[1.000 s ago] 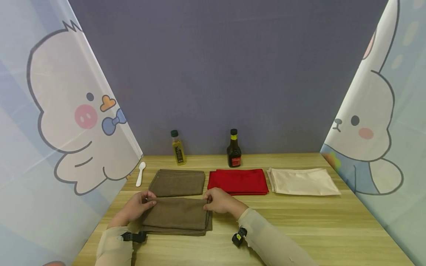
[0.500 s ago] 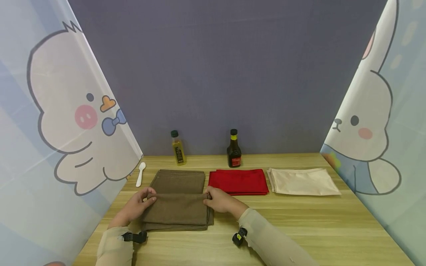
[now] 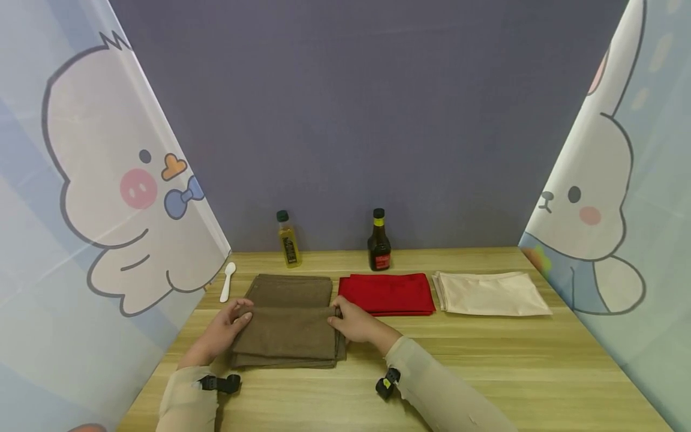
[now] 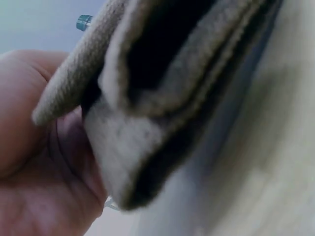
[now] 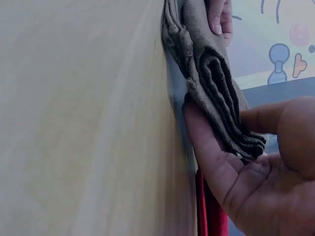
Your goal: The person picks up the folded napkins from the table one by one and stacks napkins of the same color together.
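A folded brown cloth point(image 3: 286, 333) lies near the front left of the table, with several layers showing at its edges. My left hand point(image 3: 224, 330) pinches its far left corner. At the far right corner, my right hand point(image 3: 356, 321) grips the layers, thumb on top and fingers underneath, as the right wrist view shows. The cloth's far edge overlaps a second folded brown cloth point(image 3: 291, 291) behind it. In the left wrist view the cloth's folded end point(image 4: 123, 147) hangs beside the palm, and the fingertips are hidden.
A folded red cloth point(image 3: 385, 293) and a folded cream cloth point(image 3: 491, 293) lie to the right. Behind stand an oil bottle point(image 3: 290, 246) and a dark sauce bottle point(image 3: 379, 246). A white spoon point(image 3: 227, 282) lies at the left, and a grey wall point(image 3: 345, 120) closes the back.
Both hands have shifted slightly away from me with the brown cloth. Its far edge now covers more of the second brown cloth behind.
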The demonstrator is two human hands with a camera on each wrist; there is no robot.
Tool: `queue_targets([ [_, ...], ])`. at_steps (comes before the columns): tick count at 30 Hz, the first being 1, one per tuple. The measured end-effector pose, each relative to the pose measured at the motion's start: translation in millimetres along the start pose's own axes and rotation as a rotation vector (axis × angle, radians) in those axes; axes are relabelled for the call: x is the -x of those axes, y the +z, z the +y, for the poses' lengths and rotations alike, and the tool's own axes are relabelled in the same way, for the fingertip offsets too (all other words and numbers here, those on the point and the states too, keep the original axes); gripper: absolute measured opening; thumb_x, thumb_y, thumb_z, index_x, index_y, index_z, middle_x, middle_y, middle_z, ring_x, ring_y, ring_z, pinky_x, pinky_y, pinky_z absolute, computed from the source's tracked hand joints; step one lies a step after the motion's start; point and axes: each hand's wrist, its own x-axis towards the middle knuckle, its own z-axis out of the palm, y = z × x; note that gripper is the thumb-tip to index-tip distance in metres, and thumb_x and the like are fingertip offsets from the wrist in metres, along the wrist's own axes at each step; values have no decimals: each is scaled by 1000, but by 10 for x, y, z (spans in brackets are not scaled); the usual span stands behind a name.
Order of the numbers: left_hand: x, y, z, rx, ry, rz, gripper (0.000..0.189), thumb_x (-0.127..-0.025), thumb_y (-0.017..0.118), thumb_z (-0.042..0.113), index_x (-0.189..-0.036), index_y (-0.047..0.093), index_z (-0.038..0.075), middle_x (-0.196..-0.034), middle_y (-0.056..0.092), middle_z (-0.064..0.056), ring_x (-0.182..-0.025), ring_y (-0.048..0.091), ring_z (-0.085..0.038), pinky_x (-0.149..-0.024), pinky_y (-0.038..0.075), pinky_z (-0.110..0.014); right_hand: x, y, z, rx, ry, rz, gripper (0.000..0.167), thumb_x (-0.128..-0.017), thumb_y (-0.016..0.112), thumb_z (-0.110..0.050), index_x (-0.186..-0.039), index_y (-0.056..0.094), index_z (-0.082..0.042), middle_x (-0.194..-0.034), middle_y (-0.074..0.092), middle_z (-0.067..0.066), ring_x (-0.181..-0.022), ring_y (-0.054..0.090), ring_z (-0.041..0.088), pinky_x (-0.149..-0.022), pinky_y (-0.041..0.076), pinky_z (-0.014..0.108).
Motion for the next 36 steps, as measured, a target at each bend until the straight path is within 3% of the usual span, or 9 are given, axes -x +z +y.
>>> queue_targets([
  [6, 16, -17, 26, 98, 5, -46, 52, -108, 62, 18, -151, 39, -3, -158, 37, -29, -117, 59, -8, -85, 55, -28, -4, -25, -2, 3, -3, 23, 47, -99, 73, -24, -135, 48, -8, -116, 62, 15, -57, 63, 20, -58, 56, 35],
  [9, 24, -14, 36, 119, 27, -54, 62, -104, 68, 14, -154, 36, -3, -161, 31, -29, -122, 56, -13, -83, 56, -28, -4, -46, -9, 22, -22, 25, 59, -95, 78, -26, -141, 46, -7, -127, 60, 16, -67, 67, 21, -70, 57, 36],
  [13, 30, -21, 30, 135, 41, -51, 70, -100, 74, 11, -157, 34, 3, -167, 22, -28, -134, 45, -14, -85, 56, -28, -2, -68, -11, 40, -58, 34, 70, -91, 81, -27, -145, 42, -7, -142, 54, 18, -116, 64, 28, -98, 51, 44],
  [16, 27, -35, 27, 165, 54, -52, 72, -99, 74, 9, -159, 33, 5, -166, 22, -30, -129, 51, -10, -85, 57, -28, -5, -89, -6, 45, -73, 45, 78, -89, 83, -27, -150, 38, -8, -145, 51, 16, -130, 53, 27, -103, 48, 46],
  [19, 24, -48, 28, 193, 65, -42, 70, -100, 72, 8, -159, 34, 5, -162, 29, -32, -114, 66, -14, -83, 58, -30, -7, -110, -13, 13, -73, 44, 82, -90, 83, -24, -155, 34, -11, -109, 61, 12, -92, 62, 21, -80, 54, 39],
  [23, 17, -44, 31, 175, 73, 1, 63, -101, 71, 8, -155, 40, 1, -156, 39, -30, -102, 71, -19, -80, 58, -30, -9, -133, -24, -57, -71, 43, 83, -91, 83, -18, -157, 33, -22, -93, 54, 7, -58, 47, 15, -56, 46, 30],
  [26, 7, -26, 42, 140, 66, 33, 57, -102, 71, 12, -153, 47, 1, -158, 40, -25, -109, 67, -15, -82, 57, -27, -15, -145, -31, -87, -86, 66, 81, -91, 83, -15, -155, 37, -28, -125, 55, 8, -70, 56, 14, -60, 50, 30],
  [29, -5, -11, 59, 126, 50, 49, 57, -103, 71, 16, -153, 49, 3, -161, 38, -20, -111, 65, -14, -84, 57, -26, -27, -151, -35, -88, -112, 96, 77, -91, 82, -12, -154, 41, -28, -139, 52, 9, -83, 61, 17, -66, 54, 32],
  [36, -43, -11, 117, 127, 21, 79, 64, -102, 72, 19, -158, 45, 9, -166, 32, -19, -110, 62, -7, -83, 54, -23, -55, -166, -52, -55, -136, 158, 54, -93, 81, -14, -142, 58, -20, -127, 58, 2, -70, 52, 14, -61, 48, 29],
])
